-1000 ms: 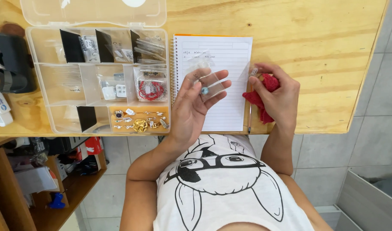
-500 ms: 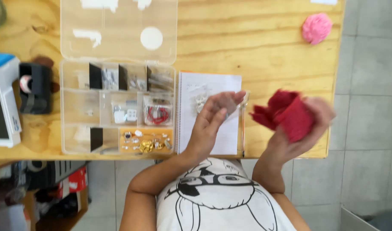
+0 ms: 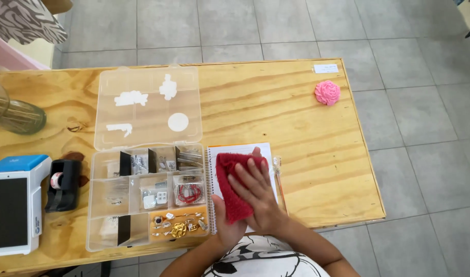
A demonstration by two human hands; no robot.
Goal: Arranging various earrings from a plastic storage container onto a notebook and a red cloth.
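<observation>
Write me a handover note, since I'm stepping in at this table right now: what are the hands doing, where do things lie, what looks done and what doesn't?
Right hand: laid flat on top of the red cloth, fingers spread, pressing it down.
Left hand: under the cloth's near end, mostly hidden; whether it holds anything cannot be seen.
The cloth lies over the spiral notebook, beside the open clear organizer box of small jewellery parts.
A small clear bag and a thin stick lie right of the notebook.
Pink crochet flower sits apart at the far right of the wooden table.
Done: box open, cloth between both hands.
Left: cloth still folded over; box not closed.
</observation>
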